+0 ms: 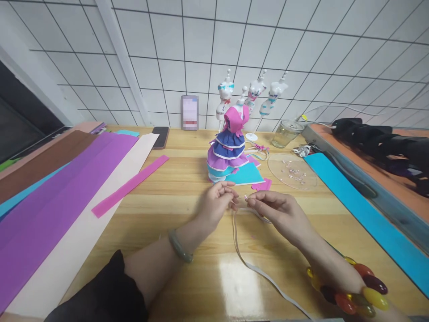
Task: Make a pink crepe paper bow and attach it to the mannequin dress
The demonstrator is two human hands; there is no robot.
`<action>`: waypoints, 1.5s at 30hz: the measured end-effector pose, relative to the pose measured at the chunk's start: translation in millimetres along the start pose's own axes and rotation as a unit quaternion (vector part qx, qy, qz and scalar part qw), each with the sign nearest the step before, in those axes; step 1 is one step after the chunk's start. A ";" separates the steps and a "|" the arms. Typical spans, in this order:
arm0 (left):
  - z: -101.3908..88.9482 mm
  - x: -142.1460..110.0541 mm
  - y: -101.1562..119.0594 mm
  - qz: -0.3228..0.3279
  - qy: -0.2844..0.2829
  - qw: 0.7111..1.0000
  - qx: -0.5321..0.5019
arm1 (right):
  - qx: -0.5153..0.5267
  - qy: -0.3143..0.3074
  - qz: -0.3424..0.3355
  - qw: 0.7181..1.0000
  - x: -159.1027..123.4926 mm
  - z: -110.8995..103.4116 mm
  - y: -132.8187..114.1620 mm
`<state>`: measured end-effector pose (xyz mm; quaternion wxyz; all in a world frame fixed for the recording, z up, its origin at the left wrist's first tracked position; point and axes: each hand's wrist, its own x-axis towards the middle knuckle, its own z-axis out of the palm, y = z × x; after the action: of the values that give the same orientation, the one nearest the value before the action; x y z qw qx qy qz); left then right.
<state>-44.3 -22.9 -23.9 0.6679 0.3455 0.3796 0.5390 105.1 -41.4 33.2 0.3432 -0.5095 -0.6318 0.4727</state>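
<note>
My left hand and my right hand meet over the wooden table, both pinching one end of a thin white ribbon. The ribbon trails from my fingers toward the table's near edge. Just beyond my hands stands a small mannequin in a layered pink, blue and purple paper dress. A turquoise paper piece and pink scraps lie at its foot. A green bangle circles my left wrist and a chunky bead bracelet my right.
Long paper sheets in purple, cream, brown and blue cover the left side, with a pink strip on top. Three bare white mannequins, a glass jar, a clear lid with beads, a phone and a turquoise strip lie behind and right.
</note>
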 end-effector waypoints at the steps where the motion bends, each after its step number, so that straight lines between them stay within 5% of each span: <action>1: -1.6 1.6 0.5 -0.007 0.013 0.999 -0.034 | 0.003 -0.004 -0.002 1.000 2.1 1.4 0.6; 6: -12.5 10.9 1.5 -0.029 0.033 0.983 -0.181 | 0.026 -0.058 0.005 0.998 24.7 10.4 12.4; 12: -23.6 21.0 7.2 -0.037 0.033 0.971 -0.232 | 0.035 -0.078 -0.018 0.996 52.4 23.3 19.2; 24: -38.1 29.9 16.7 -0.075 0.024 0.968 -0.236 | 0.098 -0.088 -0.028 0.991 72.9 56.7 18.7; 45: -38.7 29.2 15.1 -0.069 -0.002 0.961 -0.269 | 0.159 -0.040 0.047 0.985 74.5 62.6 13.1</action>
<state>-81.4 10.5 -33.0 0.7725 0.1274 0.2424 0.5730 33.7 15.6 -2.7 0.3719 -0.4584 -0.5373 0.6023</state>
